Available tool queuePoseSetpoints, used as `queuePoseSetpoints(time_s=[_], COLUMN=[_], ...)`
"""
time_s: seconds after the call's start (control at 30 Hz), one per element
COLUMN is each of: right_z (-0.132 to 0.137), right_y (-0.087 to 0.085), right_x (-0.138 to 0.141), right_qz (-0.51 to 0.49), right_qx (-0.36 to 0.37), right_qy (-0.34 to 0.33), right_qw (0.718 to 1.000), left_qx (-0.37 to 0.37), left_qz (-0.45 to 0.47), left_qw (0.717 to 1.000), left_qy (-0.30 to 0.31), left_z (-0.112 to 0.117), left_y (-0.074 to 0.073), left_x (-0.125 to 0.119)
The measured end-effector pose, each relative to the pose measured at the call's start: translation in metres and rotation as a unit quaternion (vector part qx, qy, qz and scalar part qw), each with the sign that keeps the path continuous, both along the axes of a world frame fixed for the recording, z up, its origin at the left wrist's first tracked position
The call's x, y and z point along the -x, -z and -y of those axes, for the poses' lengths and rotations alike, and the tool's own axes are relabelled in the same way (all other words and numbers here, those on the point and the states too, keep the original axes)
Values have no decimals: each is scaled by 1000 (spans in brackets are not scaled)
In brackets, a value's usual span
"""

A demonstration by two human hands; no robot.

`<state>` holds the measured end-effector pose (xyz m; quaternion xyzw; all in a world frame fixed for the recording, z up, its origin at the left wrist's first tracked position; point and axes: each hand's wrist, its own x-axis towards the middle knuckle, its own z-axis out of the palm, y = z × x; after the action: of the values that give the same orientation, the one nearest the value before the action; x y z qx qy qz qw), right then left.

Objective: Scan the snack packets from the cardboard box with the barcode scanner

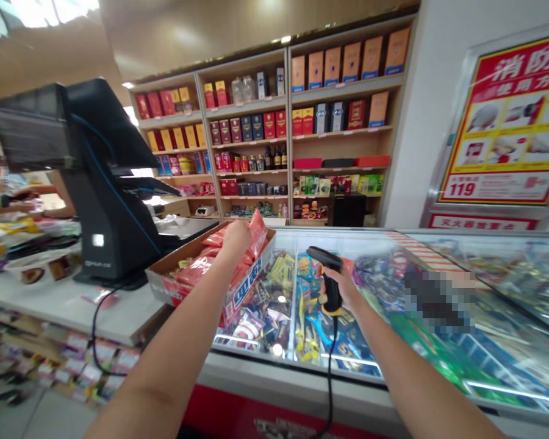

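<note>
My left hand (238, 236) reaches over an open cardboard box (249, 286) and is closed on an orange-red snack bag (257, 233), which stands upright at the box's far end. More bags of the same colour lie in the box below my wrist. A black handheld barcode scanner (333, 291) is gripped in my right hand (345, 281), above the freezer's glass top. Its head points to the left, and a black cable hangs from its handle. My left fingertips are mostly hidden behind the hand.
A glass-topped freezer (238, 360) full of packaged goods runs across the front and right. On the counter (123, 317) at left stands a black checkout terminal (119, 201). Shelves (251, 164) of boxes and bottles line the back wall. Another person (0, 195) is at far left.
</note>
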<state>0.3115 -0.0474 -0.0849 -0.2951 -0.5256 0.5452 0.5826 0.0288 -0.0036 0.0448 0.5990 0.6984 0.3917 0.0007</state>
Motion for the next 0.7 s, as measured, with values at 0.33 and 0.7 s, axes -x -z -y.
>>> queuePoseSetpoints(time_s=[0.33, 0.7], right_z=[7, -1], right_y=[-10, 1], right_x=[-4, -7], right_qz=[47, 106], right_qx=[-25, 29], right_qy=[-32, -64], right_qw=[998, 992], left_qx=[-103, -115], left_qz=[497, 571], left_qw=[846, 793], left_qy=[161, 178], left_z=[-13, -30], left_y=[128, 148], left_x=[-80, -72])
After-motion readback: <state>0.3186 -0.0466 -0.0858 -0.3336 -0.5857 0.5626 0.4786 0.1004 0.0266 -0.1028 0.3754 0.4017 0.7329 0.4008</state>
